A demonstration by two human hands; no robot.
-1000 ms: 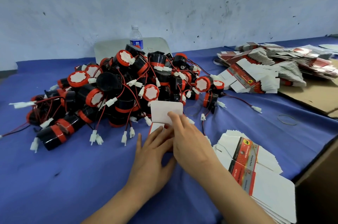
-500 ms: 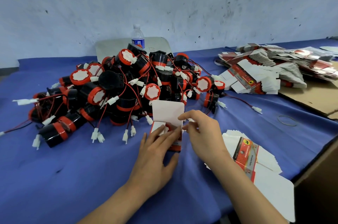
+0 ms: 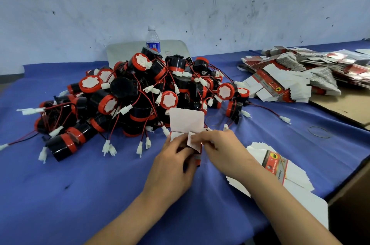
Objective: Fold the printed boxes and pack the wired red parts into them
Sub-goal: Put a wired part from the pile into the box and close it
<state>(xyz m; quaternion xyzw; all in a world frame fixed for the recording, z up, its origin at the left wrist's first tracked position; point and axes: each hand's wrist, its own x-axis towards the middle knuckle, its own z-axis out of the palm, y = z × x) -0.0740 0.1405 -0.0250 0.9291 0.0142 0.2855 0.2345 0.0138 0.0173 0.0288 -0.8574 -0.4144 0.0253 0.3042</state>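
A printed box stands on the blue cloth with its white top flap raised. My left hand grips the box body from the left, fingers curled round it. My right hand pinches a small white side flap at the box's open end. Behind the box lies a big heap of black-and-red wired parts with white connectors. A stack of flat printed boxes lies just right of my right forearm.
A larger pile of flat printed boxes covers the back right, partly on brown cardboard. A water bottle stands behind the heap by the wall. Rubber bands lie on the cloth at right. The table's edge drops away at lower right.
My right hand has moved from pressing the box's top to pinching its side flap. My left hand has curled round the box body, which now stands more upright.
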